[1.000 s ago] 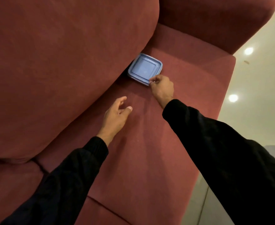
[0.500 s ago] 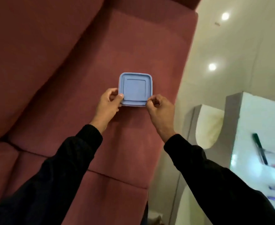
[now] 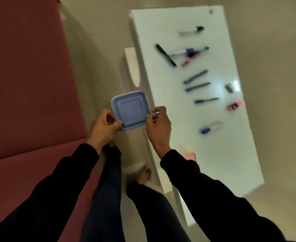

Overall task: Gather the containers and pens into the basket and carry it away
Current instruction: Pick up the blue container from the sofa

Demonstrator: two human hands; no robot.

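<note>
Both hands hold a square blue-lidded container (image 3: 130,110) in the air, above the floor between the red sofa (image 3: 30,84) and the white table (image 3: 213,154). The left hand (image 3: 102,127) pinches the container's near-left corner between thumb and curled fingers. The right hand (image 3: 158,124) grips the right edge, thumb on the lid and fingers curled beneath. On the table, well apart from the container, lie scattered pens, among them a green marker (image 3: 165,55) and a blue-capped pen (image 3: 210,128). The picture is blurred.
</note>
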